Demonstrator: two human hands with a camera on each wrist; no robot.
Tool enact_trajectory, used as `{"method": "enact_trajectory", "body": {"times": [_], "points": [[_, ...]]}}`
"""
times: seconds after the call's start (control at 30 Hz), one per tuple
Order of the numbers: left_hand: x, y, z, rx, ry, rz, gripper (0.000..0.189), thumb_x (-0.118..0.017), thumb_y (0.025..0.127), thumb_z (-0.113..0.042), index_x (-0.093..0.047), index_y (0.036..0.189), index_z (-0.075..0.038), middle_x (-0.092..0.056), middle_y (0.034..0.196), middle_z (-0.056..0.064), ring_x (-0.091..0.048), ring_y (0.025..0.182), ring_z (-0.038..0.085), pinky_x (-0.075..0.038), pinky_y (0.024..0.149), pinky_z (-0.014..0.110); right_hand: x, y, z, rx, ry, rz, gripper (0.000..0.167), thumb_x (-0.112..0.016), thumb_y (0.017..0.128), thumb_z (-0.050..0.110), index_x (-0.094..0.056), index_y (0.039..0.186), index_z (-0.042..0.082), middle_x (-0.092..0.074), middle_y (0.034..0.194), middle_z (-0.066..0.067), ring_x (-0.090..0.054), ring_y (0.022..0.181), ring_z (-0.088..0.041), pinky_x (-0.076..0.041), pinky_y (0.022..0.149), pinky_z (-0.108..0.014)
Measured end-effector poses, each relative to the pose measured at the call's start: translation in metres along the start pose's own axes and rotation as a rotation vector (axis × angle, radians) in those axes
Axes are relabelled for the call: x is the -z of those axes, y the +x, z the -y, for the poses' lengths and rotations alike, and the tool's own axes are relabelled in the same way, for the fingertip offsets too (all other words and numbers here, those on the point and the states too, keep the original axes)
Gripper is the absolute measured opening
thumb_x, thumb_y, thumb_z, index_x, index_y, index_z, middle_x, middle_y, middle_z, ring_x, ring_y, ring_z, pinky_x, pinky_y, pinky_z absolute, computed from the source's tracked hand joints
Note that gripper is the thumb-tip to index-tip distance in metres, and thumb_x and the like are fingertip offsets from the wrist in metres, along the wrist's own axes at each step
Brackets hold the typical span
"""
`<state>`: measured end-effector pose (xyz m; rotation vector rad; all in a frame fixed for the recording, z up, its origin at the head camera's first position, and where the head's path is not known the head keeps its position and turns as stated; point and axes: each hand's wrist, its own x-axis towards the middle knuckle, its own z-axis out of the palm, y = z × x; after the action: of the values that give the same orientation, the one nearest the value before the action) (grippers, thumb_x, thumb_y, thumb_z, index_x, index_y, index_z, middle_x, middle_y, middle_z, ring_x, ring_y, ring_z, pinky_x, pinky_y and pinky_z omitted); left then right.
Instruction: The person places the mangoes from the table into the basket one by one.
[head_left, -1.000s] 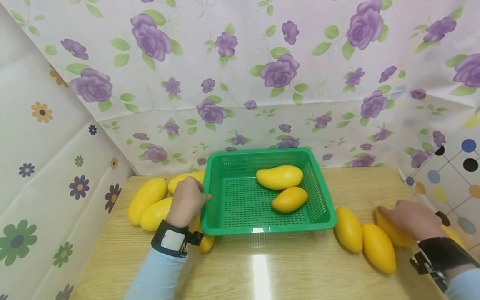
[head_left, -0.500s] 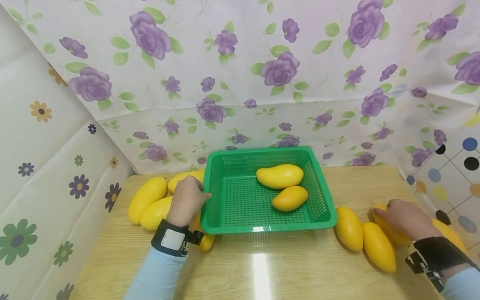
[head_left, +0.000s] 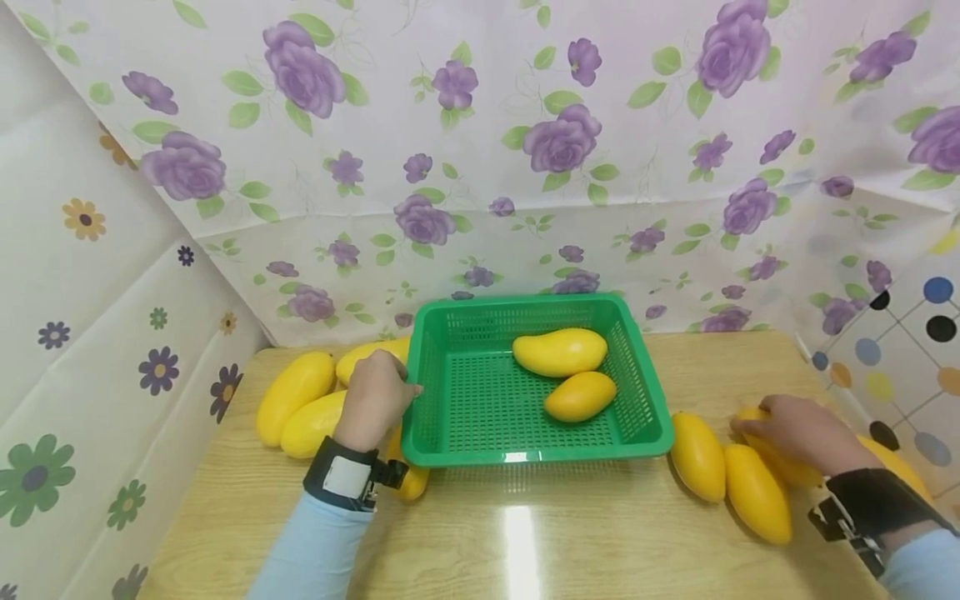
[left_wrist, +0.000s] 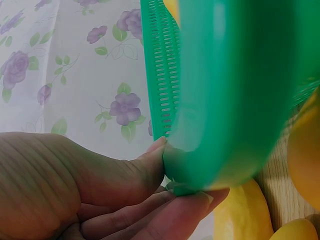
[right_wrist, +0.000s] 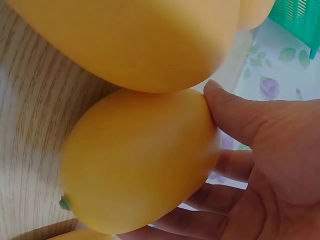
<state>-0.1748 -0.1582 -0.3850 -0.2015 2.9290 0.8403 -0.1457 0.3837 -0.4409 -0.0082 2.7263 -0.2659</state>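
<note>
A green plastic basket [head_left: 480, 458] stands on the wooden table, with two yellow mangoes [head_left: 560, 353] lying in its right half. My left hand [head_left: 375, 400] pinches the basket's left rim; the left wrist view shows the thumb on one side of the rim [left_wrist: 220, 100] and fingers beneath. At the right, my right hand [head_left: 813, 433] grips a mango [right_wrist: 140, 160] from its far end, thumb on one side and fingers curled along the other. This mango lies against a neighbouring mango [head_left: 757, 493] and its small green stem shows in the right wrist view.
Another mango [head_left: 697, 457] sits by the basket's right side, and one more [head_left: 896, 467] lies beyond my right wrist. Several mangoes [head_left: 296, 398] are grouped left of the basket, partly behind my left hand. A flowered sheet [head_left: 480, 167] rises behind the table.
My right hand has shifted a little to the left with the mango in its grip, uncovering more of the mango at the far right. My left hand stays on the basket rim.
</note>
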Motion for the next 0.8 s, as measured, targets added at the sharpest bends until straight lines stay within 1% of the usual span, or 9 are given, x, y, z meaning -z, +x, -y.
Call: {"method": "enact_trajectory", "body": {"times": [0.1,0.23,0.3,0.4,0.47,0.53,0.57,0.67,0.8], "points": [[-0.001,0.0,0.0,-0.001,-0.001,-0.004,0.025,-0.078,0.075,-0.017,-0.071,0.091,0.002,-0.068,0.083,0.01,-0.06,0.069,0.019,-0.047,0.053,0.026,-0.001,0.002,0.001,0.024,-0.003,-0.038,0.077,-0.049,0.086,0.062,-0.057,0.111,-0.011,-0.061,0.102,-0.033,-0.059,0.085,-0.044,-0.046,0.071,-0.057],[0.0,0.0,0.001,-0.004,-0.004,-0.004,0.025,-0.078,0.075,-0.017,-0.071,0.09,0.002,-0.068,0.082,0.01,-0.06,0.068,0.02,-0.046,0.053,0.025,0.003,0.007,0.005,0.063,-0.012,-0.127,0.073,-0.052,0.087,0.058,-0.057,0.11,-0.011,-0.063,0.096,-0.03,-0.06,0.08,-0.04,-0.047,0.069,-0.055],[0.0,0.001,0.0,-0.001,-0.004,0.001,0.025,-0.077,0.075,-0.017,-0.071,0.091,0.002,-0.068,0.083,0.01,-0.06,0.069,0.02,-0.046,0.053,0.026,0.008,0.01,0.009,0.078,-0.018,-0.172,0.073,-0.051,0.088,0.057,-0.055,0.112,-0.012,-0.062,0.097,-0.031,-0.059,0.081,-0.043,-0.047,0.069,-0.055],[0.0,0.0,0.0,0.006,-0.006,0.007,0.026,-0.077,0.076,-0.016,-0.071,0.092,0.002,-0.068,0.083,0.01,-0.06,0.069,0.02,-0.047,0.054,0.026,0.018,0.016,0.018,0.074,-0.026,-0.214,0.083,-0.044,0.089,0.063,-0.05,0.12,-0.014,-0.056,0.109,-0.038,-0.055,0.093,-0.053,-0.045,0.076,-0.061],[0.0,0.0,0.0,0.007,-0.007,0.006,0.025,-0.077,0.076,-0.016,-0.071,0.091,0.002,-0.067,0.082,0.01,-0.06,0.068,0.019,-0.047,0.054,0.025,0.026,0.019,0.027,0.067,-0.023,-0.233,0.092,-0.038,0.087,0.068,-0.045,0.125,-0.015,-0.051,0.116,-0.041,-0.05,0.101,-0.056,-0.042,0.08,-0.064],[0.001,0.0,0.0,0.006,-0.007,0.002,0.024,-0.078,0.075,-0.016,-0.071,0.089,0.002,-0.067,0.08,0.009,-0.059,0.067,0.019,-0.046,0.053,0.025,0.033,0.02,0.04,0.071,-0.018,-0.252,0.096,-0.033,0.086,0.072,-0.04,0.13,-0.014,-0.049,0.119,-0.041,-0.05,0.103,-0.055,-0.041,0.083,-0.064],[0.001,0.0,0.0,0.003,-0.005,-0.002,0.023,-0.078,0.075,-0.016,-0.071,0.088,0.001,-0.067,0.079,0.009,-0.059,0.066,0.019,-0.046,0.053,0.025,0.037,0.019,0.047,0.082,-0.015,-0.262,0.097,-0.032,0.086,0.072,-0.039,0.131,-0.013,-0.05,0.119,-0.04,-0.051,0.102,-0.054,-0.042,0.082,-0.064],[0.001,-0.001,0.0,0.0,-0.005,-0.01,0.022,-0.078,0.075,-0.016,-0.071,0.087,0.001,-0.066,0.077,0.008,-0.059,0.066,0.019,-0.046,0.053,0.025,0.047,0.016,0.069,0.138,-0.005,-0.316,0.089,-0.035,0.088,0.068,-0.038,0.134,-0.007,-0.058,0.111,-0.033,-0.06,0.088,-0.043,-0.049,0.076,-0.057],[0.001,-0.001,-0.001,-0.002,-0.006,-0.008,0.023,-0.078,0.075,-0.016,-0.071,0.088,0.001,-0.066,0.078,0.009,-0.059,0.067,0.019,-0.046,0.053,0.025,0.057,0.012,0.1,0.21,0.007,-0.4,0.078,-0.035,0.089,0.065,-0.039,0.137,0.003,-0.062,0.109,-0.022,-0.063,0.083,-0.031,-0.052,0.07,-0.049]]}}
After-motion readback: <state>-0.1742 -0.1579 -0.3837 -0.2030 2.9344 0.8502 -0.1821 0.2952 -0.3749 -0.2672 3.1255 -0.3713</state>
